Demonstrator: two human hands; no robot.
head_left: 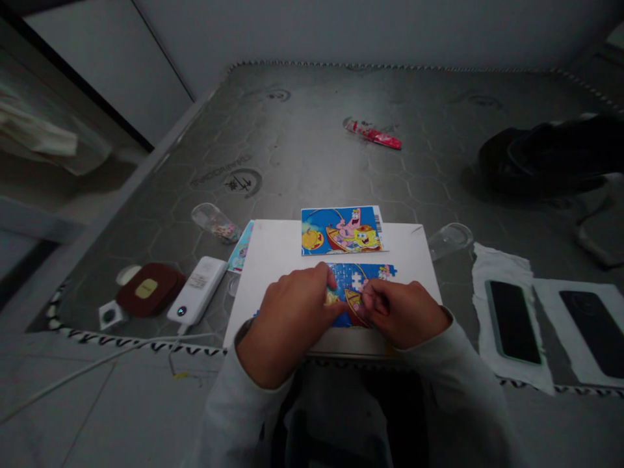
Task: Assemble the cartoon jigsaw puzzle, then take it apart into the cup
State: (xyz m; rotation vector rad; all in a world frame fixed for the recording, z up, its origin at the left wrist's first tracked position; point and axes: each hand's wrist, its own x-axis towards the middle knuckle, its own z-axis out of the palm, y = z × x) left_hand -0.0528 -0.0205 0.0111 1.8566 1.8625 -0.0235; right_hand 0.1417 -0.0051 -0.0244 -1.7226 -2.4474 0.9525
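lying crosswise, picture upright: jigsaw puzzle (pixel 346 278)

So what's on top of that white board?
A cartoon card and a partly assembled jigsaw, plus a blue bit peeking out by the left hand. Whatever lies beneath that hand and the right hand is hidden.

The grey surface (pixel 307 156) bears a red packet (pixel 377 136) at one o'clock, white paper (pixel 504 265) at four, a white board (pixel 275 250) at six, a brown case (pixel 163 281) at eight.
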